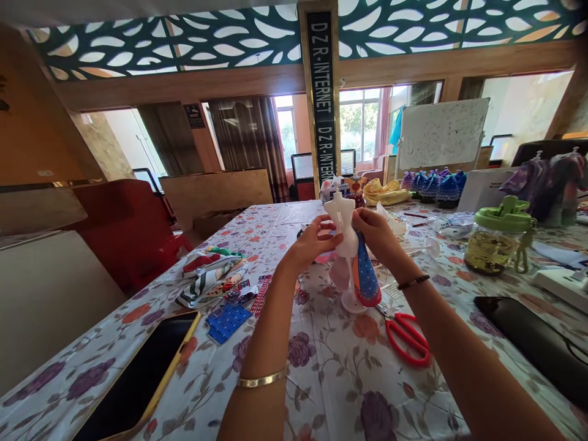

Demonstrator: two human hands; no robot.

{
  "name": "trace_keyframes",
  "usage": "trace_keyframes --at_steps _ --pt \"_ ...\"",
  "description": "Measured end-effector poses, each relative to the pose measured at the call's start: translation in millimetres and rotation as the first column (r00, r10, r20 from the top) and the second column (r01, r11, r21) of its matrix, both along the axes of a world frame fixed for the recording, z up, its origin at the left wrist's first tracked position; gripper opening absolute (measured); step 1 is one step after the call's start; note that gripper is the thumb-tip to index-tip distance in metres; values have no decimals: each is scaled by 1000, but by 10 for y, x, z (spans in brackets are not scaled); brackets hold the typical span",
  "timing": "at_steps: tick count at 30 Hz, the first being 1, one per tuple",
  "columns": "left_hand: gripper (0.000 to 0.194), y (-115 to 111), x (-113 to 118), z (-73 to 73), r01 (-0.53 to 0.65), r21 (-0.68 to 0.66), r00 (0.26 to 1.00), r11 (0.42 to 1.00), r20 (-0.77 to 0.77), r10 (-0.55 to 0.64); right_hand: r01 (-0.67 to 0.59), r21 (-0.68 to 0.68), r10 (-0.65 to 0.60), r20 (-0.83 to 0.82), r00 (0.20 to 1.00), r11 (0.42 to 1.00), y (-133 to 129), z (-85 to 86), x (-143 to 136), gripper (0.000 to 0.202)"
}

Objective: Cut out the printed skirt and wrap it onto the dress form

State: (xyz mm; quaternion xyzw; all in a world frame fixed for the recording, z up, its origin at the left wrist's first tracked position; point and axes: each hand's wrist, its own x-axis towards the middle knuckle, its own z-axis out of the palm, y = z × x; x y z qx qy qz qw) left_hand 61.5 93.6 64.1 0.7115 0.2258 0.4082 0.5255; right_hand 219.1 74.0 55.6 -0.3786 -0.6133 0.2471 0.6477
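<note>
A small white dress form (pixel 340 211) stands upright on a round base in the middle of the table. My left hand (pixel 316 239) has its fingers curled around the left side of the form's torso. At the form's right side, my right hand (pixel 374 229) pinches the top of a blue dotted piece of fabric (pixel 366 272), which hangs down beside the stand and has a red and orange lower edge. Red-handled scissors (pixel 408 339) lie just below the fabric. A blue dotted fabric scrap (pixel 228 321) rests left of my left forearm.
Patterned fabric pieces (pixel 214 275) and a yellow-edged phone (pixel 142 373) lie at the left. To the right are a green-lidded jar (pixel 493 239), a black case (pixel 533 343) and a white power strip (pixel 563 288). Yellow cloth (pixel 386 193) and small dressed figures (pixel 432 184) are farther back.
</note>
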Motion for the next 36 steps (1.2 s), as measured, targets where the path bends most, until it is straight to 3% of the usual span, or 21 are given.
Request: trace_keyframes --at_steps 6,12,18,23,30,36 --pt "50 -81 19 57 -28 78 982 997 -186 42 -27 -84 16 -139 990 996 51 -78 -105 27" --pt "43 -44 -9 81 -125 172 961 977 -222 162 -75 -146 51 -162 985 986 62 -69 -84 28" --pt "41 -13 -57 80 -267 237 913 934 -248 323 -203 -200 179 -132 975 958 -10 -10 27 29" --pt "35 3 -48 68 -336 277 893 900 -211 398 -308 -266 290 -104 951 914 -37 -16 137 45" --pt "25 -17 -24 82 -335 345 887 877 -198 416 -284 -279 332 143 932 917 -135 17 202 38" --pt "23 -84 36 148 -429 405 855 808 -106 507 -234 -209 284 252 925 949 -126 46 232 26"
